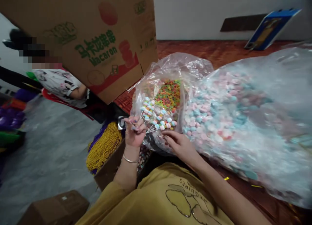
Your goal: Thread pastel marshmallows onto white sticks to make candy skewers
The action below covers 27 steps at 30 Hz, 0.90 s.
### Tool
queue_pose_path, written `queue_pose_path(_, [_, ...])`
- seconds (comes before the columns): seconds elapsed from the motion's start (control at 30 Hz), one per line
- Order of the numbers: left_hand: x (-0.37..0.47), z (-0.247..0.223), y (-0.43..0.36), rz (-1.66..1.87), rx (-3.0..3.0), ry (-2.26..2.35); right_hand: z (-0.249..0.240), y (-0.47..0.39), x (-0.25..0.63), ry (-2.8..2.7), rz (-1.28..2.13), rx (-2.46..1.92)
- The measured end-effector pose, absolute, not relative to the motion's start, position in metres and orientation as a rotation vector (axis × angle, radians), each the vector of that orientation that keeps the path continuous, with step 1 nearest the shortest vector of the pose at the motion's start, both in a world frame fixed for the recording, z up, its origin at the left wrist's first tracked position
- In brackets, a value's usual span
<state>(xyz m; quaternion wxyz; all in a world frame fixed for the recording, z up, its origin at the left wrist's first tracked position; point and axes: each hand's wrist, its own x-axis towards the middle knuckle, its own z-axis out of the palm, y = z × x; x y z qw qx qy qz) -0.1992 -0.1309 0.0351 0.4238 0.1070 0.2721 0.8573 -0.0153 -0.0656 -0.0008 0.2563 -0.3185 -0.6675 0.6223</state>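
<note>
My left hand (135, 131), with a bracelet at the wrist, is closed with curled fingers around something small that I cannot make out. Just right of it, white sticks with pastel marshmallow pieces (148, 108) lie on a clear plastic bag. My right hand (177, 143) is near the lower end of another marshmallow stick (162, 123), its thumb and fingers bent close together; what is between them, if anything, is too small to tell. Behind the sticks, the bag holds many small orange, green and red rings (168, 95).
A large bag of pink and blue sweets (219, 118) fills the right side. A tall cardboard box (97, 40) stands behind at left. Yellow fringe (104, 148) hangs by an open box. A seated person (60, 83) is at far left.
</note>
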Motion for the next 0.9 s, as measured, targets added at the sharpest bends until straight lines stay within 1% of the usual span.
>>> queue_pose_path(0.07, [-0.218,0.032,-0.151,2.227,0.269,0.714,-0.009,-0.065,-0.064,-1.58,2.058,-0.956])
queue_pose_path(0.17, [-0.229,0.025,-0.169,2.251,0.254,0.715,-0.021,-0.063,-0.129,-1.422,2.212,-1.033])
queue_pose_path(0.3, [-0.234,0.017,-0.176,2.239,0.218,0.686,-0.031,-0.059,-0.187,-1.253,2.241,-1.127])
queue_pose_path(0.47, [-0.242,0.01,-0.173,2.198,0.238,0.659,-0.036,-0.055,-0.213,-1.114,2.147,-1.212])
queue_pose_path(0.6, [-0.239,0.011,-0.165,2.171,0.185,0.73,-0.032,-0.051,-0.206,-1.129,2.038,-1.215])
queue_pose_path(0.7, [-0.229,0.014,-0.154,2.097,0.189,0.754,-0.02,-0.041,-0.179,-1.224,1.947,-1.18])
queue_pose_path(0.83, [-0.211,0.016,-0.135,1.993,0.149,0.686,0.005,-0.033,-0.101,-1.406,1.826,-1.099])
queue_pose_path(0.87, [-0.207,0.015,-0.129,1.969,0.121,0.657,0.011,-0.035,-0.075,-1.481,1.761,-1.076])
queue_pose_path(0.9, [-0.203,0.013,-0.123,1.946,0.086,0.627,0.016,-0.038,-0.048,-1.668,1.568,-1.019])
